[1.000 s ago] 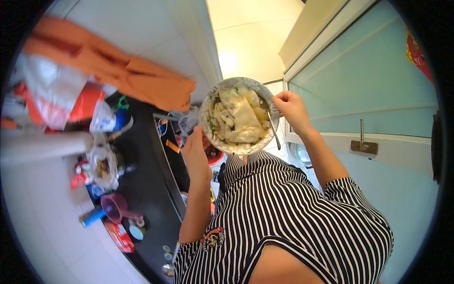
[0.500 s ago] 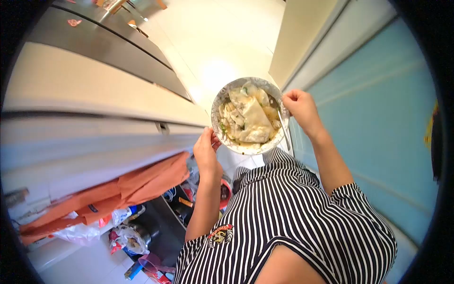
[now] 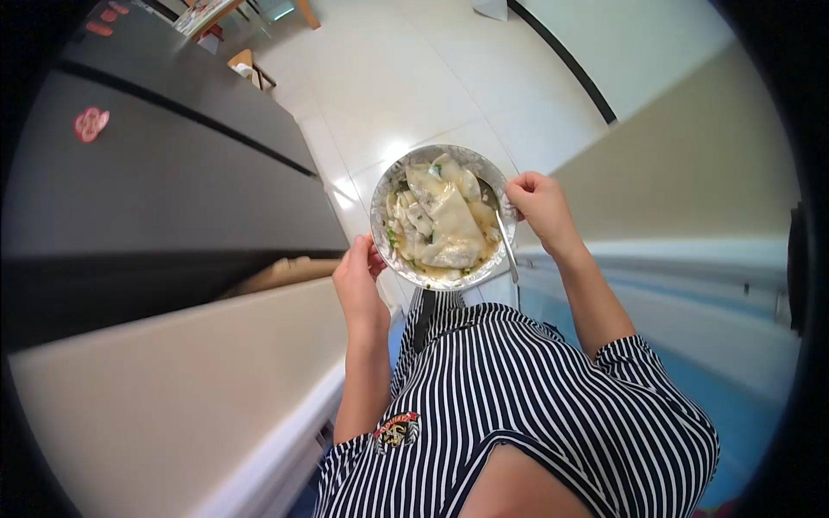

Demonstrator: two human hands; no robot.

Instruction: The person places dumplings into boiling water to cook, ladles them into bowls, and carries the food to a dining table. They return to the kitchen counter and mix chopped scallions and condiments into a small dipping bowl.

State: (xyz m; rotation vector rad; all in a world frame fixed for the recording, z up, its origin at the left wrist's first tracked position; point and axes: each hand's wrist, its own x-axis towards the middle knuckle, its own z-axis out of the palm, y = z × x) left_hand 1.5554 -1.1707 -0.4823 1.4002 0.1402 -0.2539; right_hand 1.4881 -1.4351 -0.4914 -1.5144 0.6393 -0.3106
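Note:
Held out in front of my body is a patterned bowl [image 3: 385,186] with dumplings [image 3: 452,226] in broth and bits of green in it. My left hand [image 3: 360,281] grips the bowl's lower left rim, its fingers partly hidden under the edge. At the right rim, my right hand [image 3: 539,207] pinches the edge between thumb and curled fingers. A metal spoon [image 3: 507,246] rests in the bowl, its handle sticking out over the near right rim, below my right hand.
Tall dark grey panels [image 3: 199,186] with red stickers stand on the left, beside a cream wall edge [image 3: 181,388]. A beige wall [image 3: 691,164] and a white door frame [image 3: 682,285] are on the right. Ahead lies a pale tiled floor [image 3: 389,69], with a wooden chair [image 3: 246,67] at far left.
I have moved forward through the doorway with the bowl. The dark panels are nearer, and the orange cloth and cluttered shelf at left are out of view. Both hands keep their hold.

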